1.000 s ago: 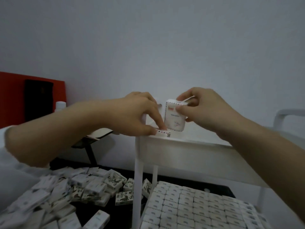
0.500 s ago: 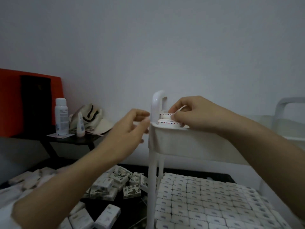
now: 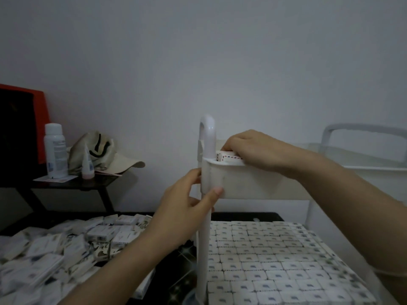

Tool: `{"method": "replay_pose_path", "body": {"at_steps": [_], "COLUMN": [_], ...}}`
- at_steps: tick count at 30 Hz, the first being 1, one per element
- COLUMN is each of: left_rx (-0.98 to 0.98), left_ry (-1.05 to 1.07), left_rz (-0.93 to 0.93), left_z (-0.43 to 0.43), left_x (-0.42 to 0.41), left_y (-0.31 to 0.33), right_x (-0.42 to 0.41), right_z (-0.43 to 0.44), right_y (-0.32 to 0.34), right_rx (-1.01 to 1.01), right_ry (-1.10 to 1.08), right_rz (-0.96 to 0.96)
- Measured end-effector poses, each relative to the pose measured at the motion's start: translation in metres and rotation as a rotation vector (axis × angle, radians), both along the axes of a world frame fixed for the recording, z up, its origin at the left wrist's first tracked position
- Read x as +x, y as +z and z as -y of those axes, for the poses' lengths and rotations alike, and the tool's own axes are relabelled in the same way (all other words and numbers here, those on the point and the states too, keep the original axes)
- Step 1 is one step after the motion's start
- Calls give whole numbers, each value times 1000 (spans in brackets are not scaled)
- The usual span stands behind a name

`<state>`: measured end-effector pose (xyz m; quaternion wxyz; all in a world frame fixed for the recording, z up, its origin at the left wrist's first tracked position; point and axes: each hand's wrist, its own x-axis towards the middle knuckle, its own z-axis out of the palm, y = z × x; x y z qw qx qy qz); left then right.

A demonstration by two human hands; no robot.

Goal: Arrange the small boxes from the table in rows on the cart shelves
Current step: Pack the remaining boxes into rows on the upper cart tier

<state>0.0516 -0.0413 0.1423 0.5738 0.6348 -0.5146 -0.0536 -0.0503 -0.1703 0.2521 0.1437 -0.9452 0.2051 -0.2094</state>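
A white cart stands in front of me; its top shelf point(image 3: 242, 183) is a shallow tray at hand height. In the tray's near left corner sit small white boxes with red and blue edging point(image 3: 226, 156). My right hand point(image 3: 259, 150) lies over them, fingers curled down onto the boxes. My left hand point(image 3: 189, 208) grips the cart's white corner post point(image 3: 206, 227) just below the tray, thumb on the tray's front wall. The lower shelf point(image 3: 275, 260) is packed with neat rows of boxes. A loose heap of small boxes point(image 3: 66, 245) lies on the dark table at left.
A dark side table point(image 3: 72, 183) at the back left carries a white bottle point(image 3: 55, 150), a small dropper bottle point(image 3: 87, 164) and a beige cap point(image 3: 105, 155). A red panel point(image 3: 43, 119) leans behind it. The cart's far handle point(image 3: 363, 128) rises at right.
My right hand has lowered its box into the tray's corner and now lies over the boxes. My left hand left the tray top and took hold of the corner post.
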Motion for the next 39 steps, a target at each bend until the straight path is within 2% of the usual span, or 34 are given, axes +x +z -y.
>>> {"method": "replay_pose_path", "body": {"at_steps": [4, 8, 12, 15, 17, 20, 22, 24, 25, 27, 30, 33, 36, 39], "left_rx": [-4, -10, -26, -77, -119, -86, 22, 167, 247, 396, 504, 537, 622, 655], "left_ry": [32, 57, 85, 182, 251, 366, 442, 517, 550, 606, 658, 674, 671, 771], "left_rz": [19, 19, -43, -68, -96, -73, -6, 86, 125, 186, 277, 340, 429, 610], "left_z": [-2, -4, -4, -13, -25, -51, -73, -97, -107, -129, -161, -188, -206, -215], "left_x": [-9, -12, -9, -2, 5, 19, 29, 39, 41, 45, 47, 47, 49, 54], "left_y": [-2, -5, -12, -24, -32, -49, -67, -90, -101, -123, -148, -163, -169, -179], "right_x": [-4, -4, -3, -1, -3, -15, -26, -27, -24, -6, 38, 80, 102, 103], "right_z": [2, 10, 15, 15, 14, -4, -32, -63, -77, -99, -108, -95, -86, -84], "right_y": [7, 8, 5, 4, 2, -10, -28, -63, -85, -136, -211, -272, -307, -315], "right_rx": [171, 230, 103, -1, -34, -280, -399, -403, -380, -326, -182, -201, -215, -202], "right_ry": [67, 103, 144, 156, 125, 143, 291, 505, 592, 665, 500, 312, 231, 210], "right_rz": [-47, -66, -2, 35, 163, 602, 893, 962, 907, 663, 146, -268, -418, -338]}}
